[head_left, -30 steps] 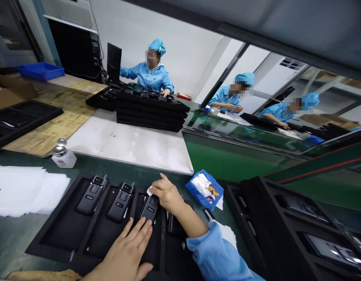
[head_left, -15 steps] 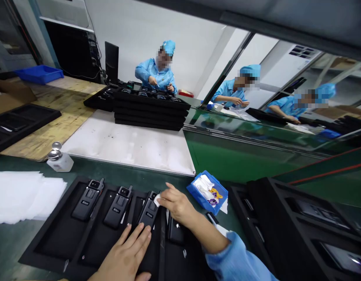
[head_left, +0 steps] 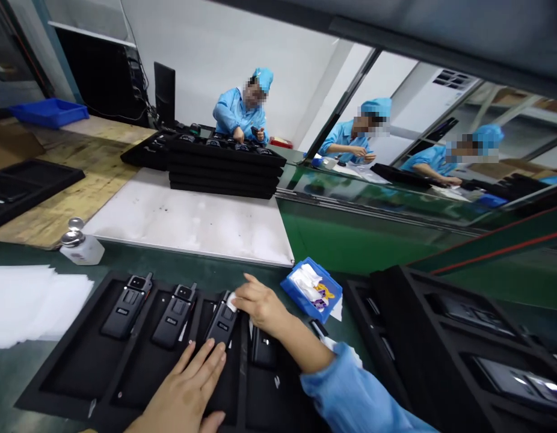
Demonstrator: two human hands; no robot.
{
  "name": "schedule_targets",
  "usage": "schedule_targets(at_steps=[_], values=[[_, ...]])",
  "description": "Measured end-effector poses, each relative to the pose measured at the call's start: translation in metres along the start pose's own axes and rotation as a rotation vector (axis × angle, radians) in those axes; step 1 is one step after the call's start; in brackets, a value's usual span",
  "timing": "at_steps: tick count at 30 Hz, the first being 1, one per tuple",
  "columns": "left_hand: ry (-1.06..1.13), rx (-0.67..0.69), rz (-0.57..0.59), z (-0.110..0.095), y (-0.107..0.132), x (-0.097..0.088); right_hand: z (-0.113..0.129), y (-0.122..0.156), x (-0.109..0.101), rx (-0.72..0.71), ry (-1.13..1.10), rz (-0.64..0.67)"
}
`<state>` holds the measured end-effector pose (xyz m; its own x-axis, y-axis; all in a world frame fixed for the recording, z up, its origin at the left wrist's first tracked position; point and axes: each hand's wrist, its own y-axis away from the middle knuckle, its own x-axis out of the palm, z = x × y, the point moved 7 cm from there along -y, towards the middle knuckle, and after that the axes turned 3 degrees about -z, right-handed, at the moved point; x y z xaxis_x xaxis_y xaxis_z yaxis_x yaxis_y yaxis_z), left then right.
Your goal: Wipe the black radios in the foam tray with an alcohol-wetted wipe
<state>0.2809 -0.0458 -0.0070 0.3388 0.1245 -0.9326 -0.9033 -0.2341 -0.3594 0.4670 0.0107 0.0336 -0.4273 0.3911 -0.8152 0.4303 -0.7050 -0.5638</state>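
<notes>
A black foam tray (head_left: 75, 379) lies in front of me with several black handheld radios in its slots. My left hand (head_left: 186, 379) lies spread, its fingertips on the lower end of the third radio (head_left: 221, 328). My right hand (head_left: 260, 307) pinches a small white wiping cloth (head_left: 232, 302) against the upper right side of that radio, by its camera. Two more radios, the first (head_left: 125, 313) and the second (head_left: 172, 322), rest to the left. A fourth dark device (head_left: 263, 350) sits partly under my right forearm.
A blue box (head_left: 285, 287) holds white cloths and yellow and purple bits. White sheets (head_left: 30, 307) and a pump bottle (head_left: 82, 248) are at left. Stacked foam trays (head_left: 423, 337) stand at right, more trays (head_left: 222, 180) at the back. Co-workers (head_left: 242, 114) sit beyond.
My view has turned slightly, so the scene sits further left. The right hand keeps the cloth at the radio's upper end; the left hand stays on its lower end.
</notes>
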Motion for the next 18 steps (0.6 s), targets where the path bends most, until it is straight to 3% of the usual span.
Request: schedule_targets(at_steps=[3, 6, 10, 14, 18], values=[[-0.007, -0.019, -0.001, 0.001, 0.001, -0.001, 0.002, -0.009, 0.009, -0.046, -0.009, 0.008], [-0.005, -0.015, -0.005, 0.001, 0.0, -0.002, 0.002, -0.003, 0.002, -0.021, 0.005, -0.005], [0.016, -0.015, 0.002, 0.002, 0.002, -0.002, 0.003, 0.022, -0.03, 0.03, 0.044, -0.007], [0.048, -0.063, -0.006, 0.002, 0.003, -0.001, -0.007, 0.051, -0.07, 0.156, 0.107, -0.13], [0.116, -0.01, -0.054, -0.021, -0.016, 0.005, -0.01, 0.079, -0.083, 0.235, 0.143, -0.157]])
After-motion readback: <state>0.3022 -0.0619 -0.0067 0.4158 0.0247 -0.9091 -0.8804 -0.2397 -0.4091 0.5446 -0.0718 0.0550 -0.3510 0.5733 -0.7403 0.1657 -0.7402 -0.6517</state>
